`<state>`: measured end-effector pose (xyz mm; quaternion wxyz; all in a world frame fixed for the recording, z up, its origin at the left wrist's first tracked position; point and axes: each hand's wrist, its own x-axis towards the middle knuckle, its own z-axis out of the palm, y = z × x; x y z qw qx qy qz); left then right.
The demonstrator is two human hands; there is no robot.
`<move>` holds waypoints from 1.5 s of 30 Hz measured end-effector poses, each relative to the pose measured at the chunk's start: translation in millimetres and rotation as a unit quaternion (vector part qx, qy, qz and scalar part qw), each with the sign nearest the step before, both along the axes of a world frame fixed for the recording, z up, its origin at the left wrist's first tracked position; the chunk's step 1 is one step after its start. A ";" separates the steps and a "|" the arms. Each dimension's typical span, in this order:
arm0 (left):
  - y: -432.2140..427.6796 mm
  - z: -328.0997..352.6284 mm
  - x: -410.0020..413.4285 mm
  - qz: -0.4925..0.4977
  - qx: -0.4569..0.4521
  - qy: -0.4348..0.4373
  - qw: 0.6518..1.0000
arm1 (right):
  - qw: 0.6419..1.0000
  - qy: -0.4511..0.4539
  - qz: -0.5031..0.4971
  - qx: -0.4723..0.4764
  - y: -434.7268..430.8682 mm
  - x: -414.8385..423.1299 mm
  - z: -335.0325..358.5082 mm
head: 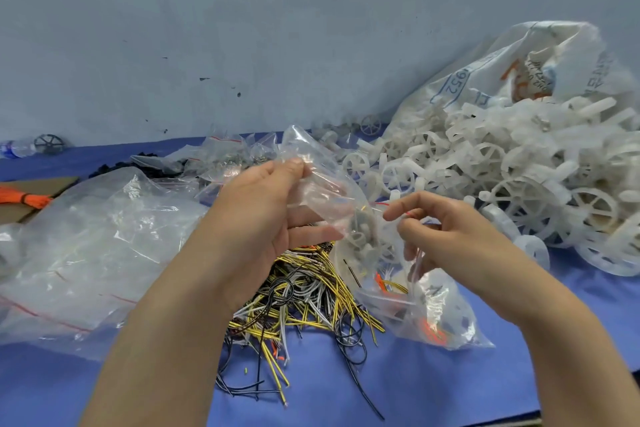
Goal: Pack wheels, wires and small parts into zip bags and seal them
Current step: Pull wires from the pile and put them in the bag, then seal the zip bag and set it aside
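Observation:
My left hand (266,215) grips the top of a clear zip bag (349,204) held above the table; white plastic parts show inside it. My right hand (446,236) pinches the same bag's red-lined edge between thumb and forefinger. Below my hands lies a tangle of yellow, black and white wires (304,302). A big heap of white plastic wheels (519,177) spills from a large printed sack (512,69) on the right. A filled small zip bag (433,315) lies under my right wrist.
A large clear bag of empty zip bags (90,253) lies at the left. More small bags (225,156) and black parts (145,163) sit behind my hands. An orange cord bundle (24,198) on cardboard, a water bottle (15,149) and a dark wheel (48,144) are far left.

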<state>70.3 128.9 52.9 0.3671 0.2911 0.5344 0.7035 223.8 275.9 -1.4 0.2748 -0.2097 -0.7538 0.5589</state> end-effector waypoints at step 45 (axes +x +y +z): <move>35.0 -56.6 -11.1 0.069 -0.121 0.682 0.718 | 0.981 0.044 -0.047 0.186 -20.3 11.1 21.4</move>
